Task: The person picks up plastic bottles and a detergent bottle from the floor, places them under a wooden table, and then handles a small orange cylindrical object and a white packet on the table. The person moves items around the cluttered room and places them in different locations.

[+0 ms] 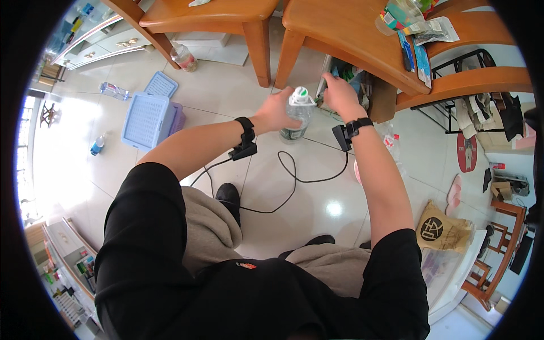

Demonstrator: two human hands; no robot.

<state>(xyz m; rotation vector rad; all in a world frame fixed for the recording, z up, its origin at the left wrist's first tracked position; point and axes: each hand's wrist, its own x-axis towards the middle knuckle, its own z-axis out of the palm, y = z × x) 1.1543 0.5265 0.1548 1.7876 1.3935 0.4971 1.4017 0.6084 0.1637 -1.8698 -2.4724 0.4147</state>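
Note:
My left hand (277,111) is wrapped around a large clear plastic bottle (296,114). The bottle has a white cap with a green mark and a white carry handle at its neck, and a label low on its side. To its right, my right hand (341,95) is at the near edge of an open cardboard box (382,100) under a chair. Various items fill the box, some green and blue. The right fingertips are partly hidden, so whether they grip anything is unclear. Both wrists wear black straps with small cabled devices.
Wooden chairs (340,21) stand ahead, one bearing packets and a plastic tub. A blue plastic basket (146,119), small bottles (97,144) and a jar (184,57) are on the tiled floor at left. A black cable (293,182) loops near my feet. Clear bottles (391,142) stand beside my right forearm.

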